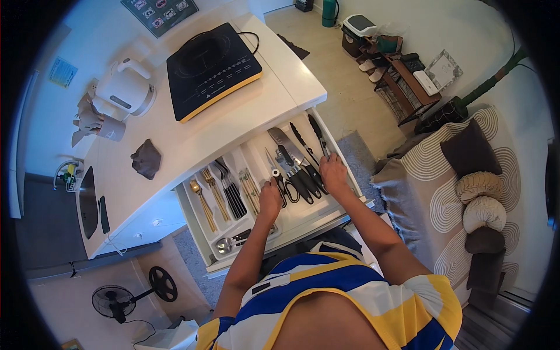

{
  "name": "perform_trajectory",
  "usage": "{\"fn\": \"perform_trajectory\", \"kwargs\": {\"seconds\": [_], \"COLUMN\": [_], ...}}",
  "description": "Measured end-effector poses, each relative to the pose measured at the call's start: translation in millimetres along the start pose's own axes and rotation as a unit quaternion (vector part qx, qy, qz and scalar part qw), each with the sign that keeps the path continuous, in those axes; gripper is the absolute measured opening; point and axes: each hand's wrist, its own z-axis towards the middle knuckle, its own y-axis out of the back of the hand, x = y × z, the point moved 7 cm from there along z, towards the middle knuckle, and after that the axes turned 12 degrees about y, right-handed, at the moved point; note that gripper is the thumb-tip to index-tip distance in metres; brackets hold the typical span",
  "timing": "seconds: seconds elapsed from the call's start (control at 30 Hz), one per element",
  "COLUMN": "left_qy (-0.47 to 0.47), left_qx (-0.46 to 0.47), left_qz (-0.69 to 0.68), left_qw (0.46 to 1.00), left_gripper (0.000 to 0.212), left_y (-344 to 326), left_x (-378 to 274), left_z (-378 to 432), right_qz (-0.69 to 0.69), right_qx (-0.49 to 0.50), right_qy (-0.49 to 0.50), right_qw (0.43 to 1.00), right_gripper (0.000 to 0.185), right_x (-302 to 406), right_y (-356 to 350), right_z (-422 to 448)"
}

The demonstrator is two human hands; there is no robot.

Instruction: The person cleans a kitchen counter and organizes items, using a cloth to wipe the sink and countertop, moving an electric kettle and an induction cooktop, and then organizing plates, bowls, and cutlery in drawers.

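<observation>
An open drawer (315,211) lies before me. My left hand (270,199) is at the handles of black-handled scissors (289,192); whether it grips them is unclear. My right hand (336,173) is closed over the near end of black-tipped metal tongs (318,133) along the drawer's right side. Between my hands lie a knife (288,144) with a wide blade, a black-handled peeler (286,155) and other black-handled utensils (302,181). Left of them, a white cutlery tray (238,227) holds gold spoons (202,203), gold forks (215,192), black-handled cutlery (232,192) and measuring spoons (225,245).
On the white countertop (245,116) above the drawer stand an induction cooktop (214,70), a white electric kettle (127,89) and a utensil holder (111,127). A dark cloth (146,159) lies near the sink (89,203). A sofa (407,201) with cushions is to the right.
</observation>
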Motion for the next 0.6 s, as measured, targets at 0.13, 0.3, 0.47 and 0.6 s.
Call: {"fn": "perform_trajectory", "kwargs": {"seconds": [0.13,0.3,0.47,0.6], "left_qy": [-0.016,-0.020,-0.020,-0.008], "left_qx": [-0.009,-0.015,0.011,0.021], "left_qz": [0.003,-0.002,0.014,0.012], "left_qw": [1.000,1.000,1.000,1.000], "left_gripper": [0.041,0.038,0.035,0.033], "left_y": [0.1,-1.1,-2.2,-1.7], "left_x": [0.7,2.6,-1.0,-1.9], "left_z": [-0.4,-1.2,-2.4,-4.4], "right_qz": [0.111,0.164,0.155,0.164], "right_qx": [0.000,-0.068,-0.070,-0.053], "right_qy": [-0.024,-0.006,0.009,0.011], "right_qw": [0.993,0.984,0.985,0.985], "right_gripper": [0.018,0.040,0.053,0.055], "right_x": [-7.6,-5.9,-10.0,-10.9], "right_y": [-10.7,-2.4,-0.7,2.5], "right_z": [-8.6,-16.4,-23.3,-33.3]}}
